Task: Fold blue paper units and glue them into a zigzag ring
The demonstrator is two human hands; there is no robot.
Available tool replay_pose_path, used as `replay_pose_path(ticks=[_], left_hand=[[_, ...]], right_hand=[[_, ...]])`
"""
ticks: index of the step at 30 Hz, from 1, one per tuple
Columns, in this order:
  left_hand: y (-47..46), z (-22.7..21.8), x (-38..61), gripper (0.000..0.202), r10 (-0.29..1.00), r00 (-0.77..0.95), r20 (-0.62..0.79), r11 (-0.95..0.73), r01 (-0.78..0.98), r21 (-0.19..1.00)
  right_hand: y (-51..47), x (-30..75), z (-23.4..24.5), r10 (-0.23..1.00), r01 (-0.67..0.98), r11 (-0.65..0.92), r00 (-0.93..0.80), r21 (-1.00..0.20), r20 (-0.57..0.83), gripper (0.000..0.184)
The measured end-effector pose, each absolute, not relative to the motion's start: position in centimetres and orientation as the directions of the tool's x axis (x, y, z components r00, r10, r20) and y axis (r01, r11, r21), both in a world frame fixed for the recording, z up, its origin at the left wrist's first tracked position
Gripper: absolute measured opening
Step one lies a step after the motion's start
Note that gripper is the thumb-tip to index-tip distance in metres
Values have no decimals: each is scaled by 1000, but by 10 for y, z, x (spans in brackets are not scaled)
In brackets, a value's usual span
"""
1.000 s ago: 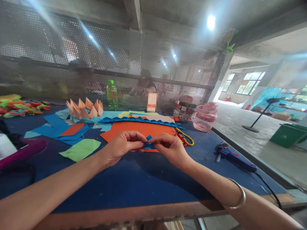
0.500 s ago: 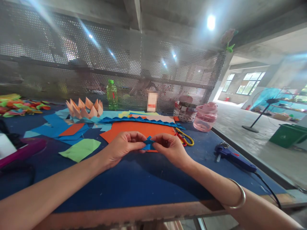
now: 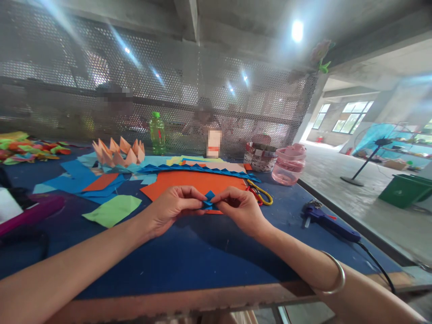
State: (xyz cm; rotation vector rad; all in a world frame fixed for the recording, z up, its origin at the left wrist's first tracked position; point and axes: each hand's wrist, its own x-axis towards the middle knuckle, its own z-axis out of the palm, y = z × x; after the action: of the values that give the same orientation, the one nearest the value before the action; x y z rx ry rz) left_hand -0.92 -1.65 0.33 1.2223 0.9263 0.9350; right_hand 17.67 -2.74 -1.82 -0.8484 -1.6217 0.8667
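Observation:
A small piece of folded blue paper [image 3: 209, 201] is pinched between the fingertips of my left hand [image 3: 175, 210] and my right hand [image 3: 238, 210]. Its pointed tip shows above my fingers, and the rest is hidden by them. Both hands hover just over a sheet of orange paper [image 3: 192, 186]. Beyond it lies a long blue zigzag paper strip [image 3: 199, 170]. A bangle [image 3: 334, 280] circles my right wrist. Scissors with yellow and red handles [image 3: 259, 193] lie near my right hand.
The blue work table [image 3: 202, 265] has a rusty front edge. On it are a folded paper crown [image 3: 118, 152], blue and green paper scraps, a glue gun [image 3: 327, 228], a pink plastic container [image 3: 288, 165] and a green bottle [image 3: 157, 133]. A perforated metal screen [image 3: 236, 90] stands behind.
My fingers have shifted slightly on the blue paper, and its pointed tip now stands up more between them. My hands stay in about the same place over the orange sheet.

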Motion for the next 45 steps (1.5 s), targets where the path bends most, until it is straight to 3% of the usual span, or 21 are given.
replay_pose_path(ticks=[10,18,24,32,39,45], left_hand=[[-16,4,-9,11,915,400,-50,104,-115,988],[-15,-3,-9,20,935,356,12,-3,-26,1000],[-15,-2,-9,18,942,328,70,-79,15,997],[-17,2,-8,21,952,300,62,-57,-25,998],[-17,3,-8,19,952,298,69,-67,-17,998],[-20,6,-7,18,948,286,139,-163,60,985]], right_hand=[[-30,182,-17,752,302,659,-226,-689,619,21],[-31,180,-17,730,340,682,-264,-648,630,20],[-30,178,-19,778,358,626,-236,-693,582,12],[-29,177,-21,857,244,515,-174,-822,486,3],[-29,177,-20,865,219,499,-175,-838,470,2],[-33,177,-15,885,110,438,-228,-892,407,20]])
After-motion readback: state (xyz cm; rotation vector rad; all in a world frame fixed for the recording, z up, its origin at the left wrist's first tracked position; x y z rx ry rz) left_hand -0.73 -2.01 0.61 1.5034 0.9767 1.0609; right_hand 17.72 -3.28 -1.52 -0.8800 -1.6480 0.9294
